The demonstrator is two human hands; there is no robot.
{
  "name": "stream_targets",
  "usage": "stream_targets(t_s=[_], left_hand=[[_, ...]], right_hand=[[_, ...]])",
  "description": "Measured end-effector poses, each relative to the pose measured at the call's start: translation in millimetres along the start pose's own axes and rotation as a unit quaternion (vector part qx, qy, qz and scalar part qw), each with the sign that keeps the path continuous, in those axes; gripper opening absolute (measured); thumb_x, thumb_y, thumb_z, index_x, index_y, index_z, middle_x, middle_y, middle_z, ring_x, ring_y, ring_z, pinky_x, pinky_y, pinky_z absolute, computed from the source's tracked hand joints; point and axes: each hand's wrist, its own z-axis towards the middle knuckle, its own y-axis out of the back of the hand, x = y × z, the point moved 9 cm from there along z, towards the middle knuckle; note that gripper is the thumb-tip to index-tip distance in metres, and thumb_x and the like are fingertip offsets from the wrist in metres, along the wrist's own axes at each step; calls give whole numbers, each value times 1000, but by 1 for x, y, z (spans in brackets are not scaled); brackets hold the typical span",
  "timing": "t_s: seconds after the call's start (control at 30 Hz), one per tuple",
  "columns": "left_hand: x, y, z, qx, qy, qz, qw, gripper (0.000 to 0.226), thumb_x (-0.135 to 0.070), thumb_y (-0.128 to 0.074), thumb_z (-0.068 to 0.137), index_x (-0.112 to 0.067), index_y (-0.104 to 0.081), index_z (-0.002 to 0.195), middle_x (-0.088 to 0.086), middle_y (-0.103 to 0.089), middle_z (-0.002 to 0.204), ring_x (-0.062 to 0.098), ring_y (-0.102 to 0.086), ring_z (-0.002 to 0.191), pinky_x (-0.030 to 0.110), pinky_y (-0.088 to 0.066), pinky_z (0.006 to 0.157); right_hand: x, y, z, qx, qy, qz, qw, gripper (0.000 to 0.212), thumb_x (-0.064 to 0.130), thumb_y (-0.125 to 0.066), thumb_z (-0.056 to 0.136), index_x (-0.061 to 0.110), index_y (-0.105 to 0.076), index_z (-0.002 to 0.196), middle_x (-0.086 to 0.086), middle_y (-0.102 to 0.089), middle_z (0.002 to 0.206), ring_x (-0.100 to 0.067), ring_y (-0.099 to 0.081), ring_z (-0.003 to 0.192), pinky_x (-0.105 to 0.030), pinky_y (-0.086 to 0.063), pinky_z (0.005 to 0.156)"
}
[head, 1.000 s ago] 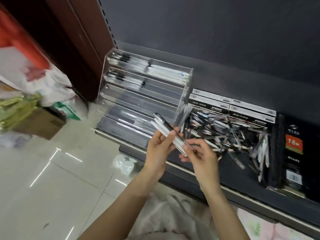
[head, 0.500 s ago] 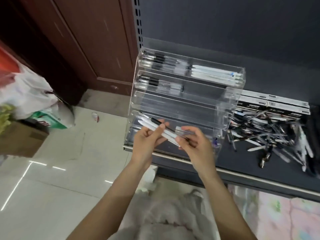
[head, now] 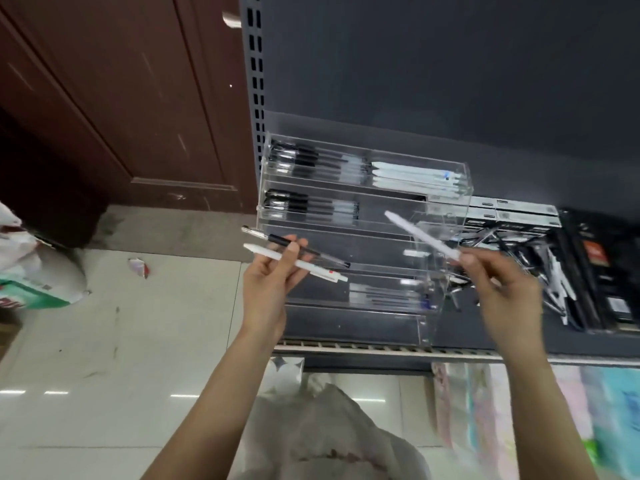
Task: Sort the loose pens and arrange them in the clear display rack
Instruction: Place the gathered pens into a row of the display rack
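The clear display rack (head: 446,216) stands on the dark shelf, its tiers stepping down toward me. The top two tiers hold rows of black-capped and white pens; a lower tier holds a few clear ones. My left hand (head: 266,289) grips two pens in front of the rack's left half: a white pen (head: 311,266) and a black-and-clear pen (head: 308,249). My right hand (head: 502,289) pinches a single white pen (head: 420,237), its tip angled up-left over the rack's middle tiers. Loose pens (head: 540,268) lie heaped right of the rack.
Flat pen boxes (head: 512,209) sit behind the loose heap, and dark packaged goods (head: 599,265) stand at the far right. A brown door (head: 121,98) is at left. Bags (head: 38,271) lie on the tiled floor. The shelf edge (head: 381,349) runs below the rack.
My hands have separated: the right hand drew one white pen out of the bundle and moved right, while the left keeps two pens. The view shifted left and up.
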Motion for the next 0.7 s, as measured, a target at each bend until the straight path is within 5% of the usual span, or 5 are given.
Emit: stream_targets(t_s=[0.13,0.27,0.37,0.57,0.7], left_hand=[[0,-26,10,24,0,28,999,15,-10,-57,91,-9,-64,104,-2,-74,91,11,-69,85,19,-54,69],[5,-49,16,41,-2,43,998,12,-10,-56,91,-12,-65,99,-3,-73,89,11,-69,84,19,-55,70],[8,-60,20,41,-3,50,998,13,-9,-56,91,-8,-64,101,-3,-73,89,11,-69,84,18,-54,69],[11,-73,24,37,-11,59,997,14,-10,-56,90,-4,-62,101,-1,-72,93,12,-69,85,20,-54,71],[10,-79,27,37,-16,59,997,18,-12,-57,89,-2,-60,104,-1,-71,93,15,-68,87,22,-55,74]], right_hand=[[24,18,63,-67,87,-118,987,20,33,-53,93,23,-68,102,-3,-64,87,-23,-56,86,-21,-38,69],[25,-6,121,-37,146,-189,970,19,26,-55,93,15,-70,102,-6,-66,81,-16,-49,92,-9,-31,73],[21,-24,139,-9,199,-242,950,15,23,-61,90,16,-72,95,-2,-68,84,-27,-50,93,-17,-30,77],[18,-22,146,51,233,-154,959,13,22,-63,88,18,-74,94,8,-60,88,-20,-48,86,-11,-32,76],[9,-31,148,108,240,-158,952,12,22,-65,88,21,-75,94,9,-63,88,-22,-50,85,-23,-35,75]])
